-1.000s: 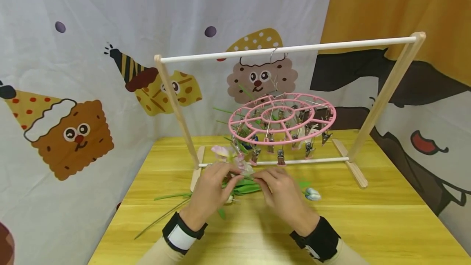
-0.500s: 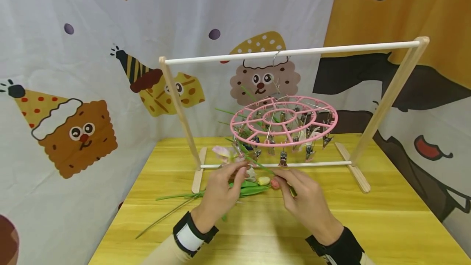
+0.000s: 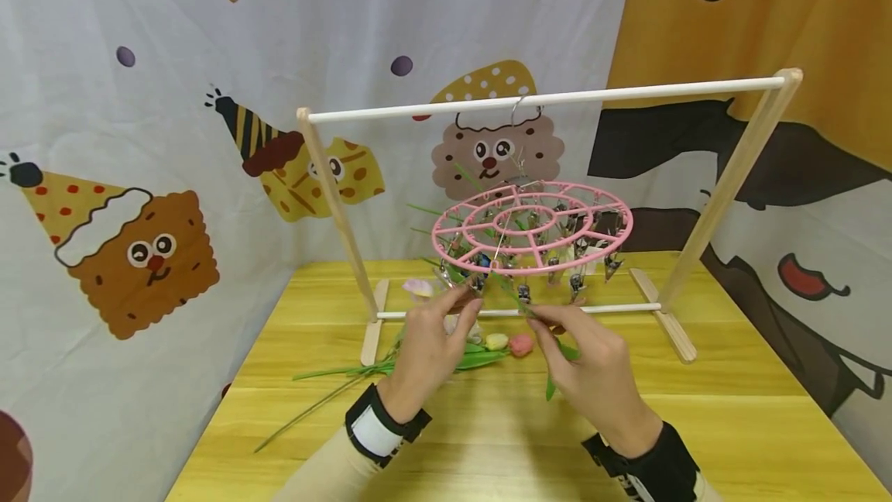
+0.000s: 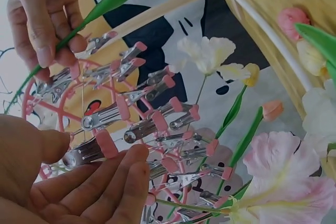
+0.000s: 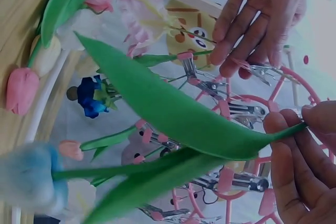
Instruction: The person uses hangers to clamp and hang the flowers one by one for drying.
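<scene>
We are watching the right hand [image 3: 592, 366] pinching, between thumb and fingers, the stem of one pale-blue-and-white artificial tulip [image 5: 31, 177]; its bloom is hanging below the grip, and two long green leaves [image 5: 173, 108] are spreading from the stem. The left hand [image 3: 428, 347] is holding one metal spring clip [image 4: 92, 150] by thumb and fingers; we are not managing to tell whether its mouth is gaping. We are finding the tulip near that clip, outside its pink tips.

Around the fingers, one pink round hanger [image 3: 531, 270] of three concentric rings is carrying more than ten clips, too overlapped for an exact count. Among them we are counting five hanging blooms: one pink-and-white ruffled flower [image 4: 286, 177], one white flower [image 4: 210, 53], one yellow tulip [image 4: 251, 75], one peach tulip [image 4: 273, 109] and one deep-blue flower [image 5: 92, 98].

Farther out, one rack is standing on two wooden posts [image 3: 334, 208], its white upper bar [image 3: 418, 109] bearing the hanger's single hook. On the wooden table [image 3: 753, 440], one pale-yellow tulip [image 3: 497, 342] and one pink tulip [image 3: 520, 345] are lying side by side.
</scene>
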Tool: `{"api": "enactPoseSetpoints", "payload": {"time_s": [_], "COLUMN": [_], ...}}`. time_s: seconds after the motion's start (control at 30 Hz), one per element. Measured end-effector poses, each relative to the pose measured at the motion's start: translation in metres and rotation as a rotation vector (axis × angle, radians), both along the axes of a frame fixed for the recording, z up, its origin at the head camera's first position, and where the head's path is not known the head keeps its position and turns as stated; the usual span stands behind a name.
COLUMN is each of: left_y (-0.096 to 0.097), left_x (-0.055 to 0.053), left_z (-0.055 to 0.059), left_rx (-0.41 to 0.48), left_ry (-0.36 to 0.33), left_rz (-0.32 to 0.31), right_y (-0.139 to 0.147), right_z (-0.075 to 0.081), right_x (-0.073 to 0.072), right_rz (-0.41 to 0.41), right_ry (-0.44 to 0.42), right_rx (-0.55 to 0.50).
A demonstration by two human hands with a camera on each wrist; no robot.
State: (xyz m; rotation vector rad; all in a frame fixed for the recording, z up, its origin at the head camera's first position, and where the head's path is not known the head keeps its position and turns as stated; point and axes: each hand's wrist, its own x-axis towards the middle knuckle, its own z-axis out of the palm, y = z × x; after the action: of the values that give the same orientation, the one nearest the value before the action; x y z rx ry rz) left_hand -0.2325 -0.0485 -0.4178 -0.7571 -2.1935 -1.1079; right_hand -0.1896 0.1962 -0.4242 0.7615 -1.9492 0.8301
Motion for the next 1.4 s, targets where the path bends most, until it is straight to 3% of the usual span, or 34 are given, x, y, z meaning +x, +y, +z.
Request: {"api": "enactPoseSetpoints", "payload": {"time_s": [0.17, 0.37, 0.57, 0.87, 1.1, 1.23, 1.4], "left_y": [-0.003, -0.007, -0.011, -0.014, -0.018, -0.022, -0.026], "left_x": [-0.007, -0.016, -0.021, -0.023, -0.023, -0.026, -0.029], "left_z": [0.005, 0.01, 0.012, 0.015, 0.017, 0.018, 0.019], "left_rx": [0.033, 0.068, 0.131, 0.214, 0.253, 0.227, 0.186], "left_ry": [0.011, 0.016, -0.064, -0.147, -0.272, -0.333, -0.379], "left_rz": [0.018, 0.044, 0.015, 0.0, -0.09, -0.172, -0.24], "right_y": [-0.002, -0.003, -0.007, -0.014, -0.024, -0.031, -0.038], "right_z": [0.005, 0.005, 0.0, -0.012, -0.017, -0.018, -0.019], "right_x": [-0.002, -0.004, -0.009, -0.013, -0.009, -0.008, -0.008], "right_rz": [-0.013, 0.029, 0.075, 0.071, 0.117, 0.143, 0.11], "right_ry": [0.031, 0.069, 0.103, 0.089, 0.084, 0.119, 0.169], "right_rx": [-0.063, -0.13, -0.159, -0.15, -0.141, -0.129, -0.115]}}
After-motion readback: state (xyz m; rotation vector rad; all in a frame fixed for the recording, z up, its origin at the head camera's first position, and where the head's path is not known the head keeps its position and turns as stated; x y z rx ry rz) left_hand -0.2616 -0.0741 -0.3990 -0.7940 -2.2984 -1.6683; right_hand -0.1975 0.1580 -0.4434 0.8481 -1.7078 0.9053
